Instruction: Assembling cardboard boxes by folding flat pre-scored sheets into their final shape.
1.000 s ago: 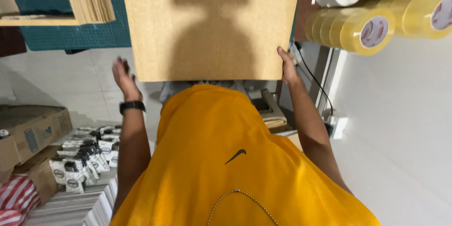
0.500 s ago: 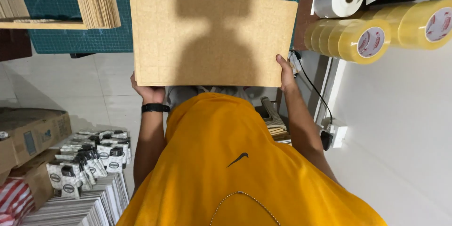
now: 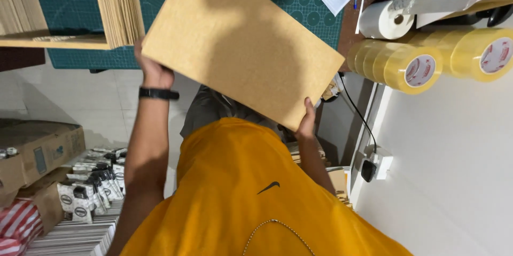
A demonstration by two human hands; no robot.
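While we tilt it above the green gridded cutting mat (image 3: 299, 0), the flat cardboard sheet (image 3: 243, 42) shows a matte, grainy tan face and straight edges. Our left hand (image 3: 152, 69), black band at the wrist, has its fingers clamped on one edge; our right hand (image 3: 306, 120) pinches the low corner, arm bent upward. Glossy yellowish tape rolls (image 3: 411, 64) lie beside it.

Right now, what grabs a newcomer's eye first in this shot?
The big tan cardboard sheet, tilted over the green cutting mat, gripped at opposite edges by the left hand and right hand. Next, the row of yellowish tape rolls at upper right, and the orange shirt filling the bottom.
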